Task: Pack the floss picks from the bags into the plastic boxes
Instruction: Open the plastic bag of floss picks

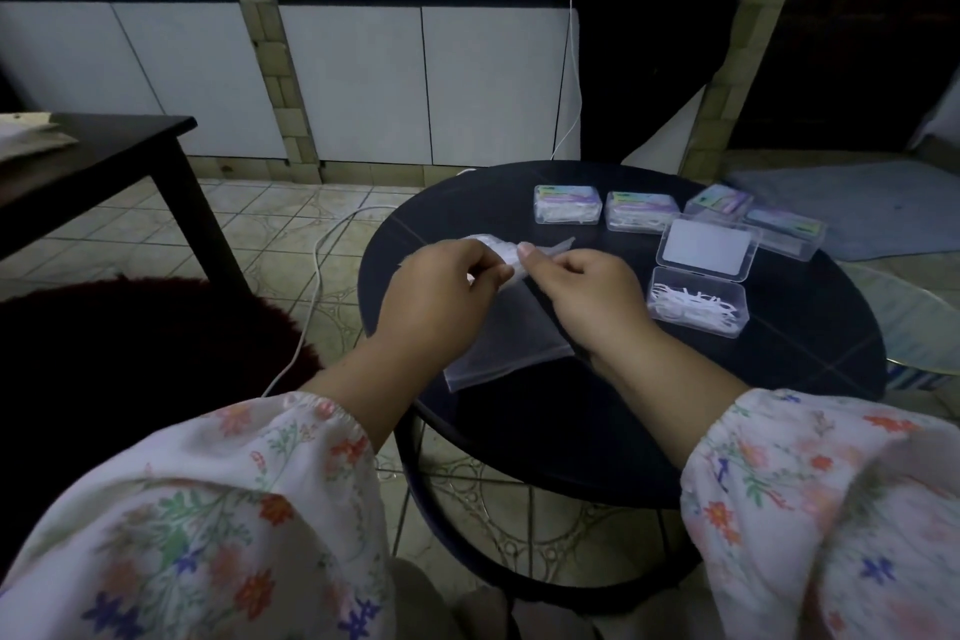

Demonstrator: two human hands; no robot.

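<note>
Your left hand [441, 286] and right hand [587, 296] both pinch a bag [506, 255] of picks above the table [571, 405], left of the open box [698, 307]. It's thin, floppy, slippery film, so I'd grip near the mouth.

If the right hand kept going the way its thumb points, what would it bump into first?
The right hand points toward the left hand. It would probably meet the small bag pinched between them first, then that hand.
</note>
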